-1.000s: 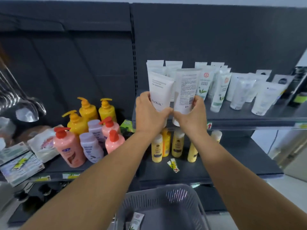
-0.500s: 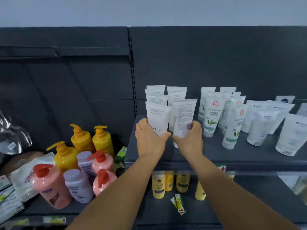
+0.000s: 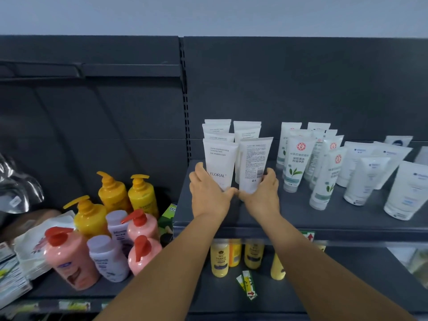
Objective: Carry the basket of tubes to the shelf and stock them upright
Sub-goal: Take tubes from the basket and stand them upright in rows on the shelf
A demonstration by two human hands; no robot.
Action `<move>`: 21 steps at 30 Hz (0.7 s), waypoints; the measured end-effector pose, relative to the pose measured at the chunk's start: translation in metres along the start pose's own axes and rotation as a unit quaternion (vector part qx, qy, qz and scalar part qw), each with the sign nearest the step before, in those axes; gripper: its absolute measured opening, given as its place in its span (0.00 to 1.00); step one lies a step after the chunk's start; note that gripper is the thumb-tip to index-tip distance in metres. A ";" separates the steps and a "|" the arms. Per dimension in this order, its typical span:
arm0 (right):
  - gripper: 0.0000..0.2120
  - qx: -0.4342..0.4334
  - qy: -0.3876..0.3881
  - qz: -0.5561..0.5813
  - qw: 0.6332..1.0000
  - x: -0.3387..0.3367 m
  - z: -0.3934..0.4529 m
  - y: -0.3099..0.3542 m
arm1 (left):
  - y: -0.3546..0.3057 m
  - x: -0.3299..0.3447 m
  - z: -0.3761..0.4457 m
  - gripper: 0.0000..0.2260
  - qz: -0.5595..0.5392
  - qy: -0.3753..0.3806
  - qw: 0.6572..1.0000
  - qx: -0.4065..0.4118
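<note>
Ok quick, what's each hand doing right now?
Left hand: fingers wrapped round the bottom of the FLORAL tube, which stands upright on the shelf.
Right hand: holding the tube with the printed back label.

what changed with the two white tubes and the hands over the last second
Both tubes, the FLORAL tube in the left hand and the back-label tube in the right hand, went from raised in front of the shelf down to its front, upright before the white rows. The basket has dropped out of view. Both hands still grip their tubes; the other tubes and the pump bottles stayed put.
</note>
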State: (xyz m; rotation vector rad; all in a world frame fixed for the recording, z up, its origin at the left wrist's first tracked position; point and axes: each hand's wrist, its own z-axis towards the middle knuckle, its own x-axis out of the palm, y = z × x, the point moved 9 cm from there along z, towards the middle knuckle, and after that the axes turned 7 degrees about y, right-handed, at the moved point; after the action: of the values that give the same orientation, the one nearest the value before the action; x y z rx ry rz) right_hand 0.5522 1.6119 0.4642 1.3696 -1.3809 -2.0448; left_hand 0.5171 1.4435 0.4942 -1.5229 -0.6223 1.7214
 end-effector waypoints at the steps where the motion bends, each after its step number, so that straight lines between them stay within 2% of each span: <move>1: 0.51 0.001 0.004 -0.004 1.000 -0.001 -0.007 0.000 | 0.001 -0.001 -0.005 0.46 0.005 0.011 1.000 0.001; 5: 0.50 -0.022 0.011 -0.053 0.998 -0.008 -0.049 0.005 | 0.004 -0.015 -0.037 0.47 0.043 0.033 0.998 0.038; 12: 0.41 -0.102 0.046 -0.184 0.977 0.010 -0.147 0.000 | 0.029 -0.025 -0.121 0.36 0.182 0.104 0.970 0.125; 16: 0.39 -0.095 0.108 -0.257 0.956 0.043 -0.197 -0.039 | 0.076 -0.011 -0.170 0.35 0.267 0.181 0.939 0.120; 21: 0.40 -0.040 0.208 -0.308 0.927 0.083 -0.252 -0.101 | 0.148 0.008 -0.219 0.36 0.289 0.258 0.919 0.067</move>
State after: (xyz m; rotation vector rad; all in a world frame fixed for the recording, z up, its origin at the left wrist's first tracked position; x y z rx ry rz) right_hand 0.7467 1.4670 0.3162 2.2444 -0.7277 -1.9302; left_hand 0.7004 1.3350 0.3371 -2.0831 0.2426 1.5992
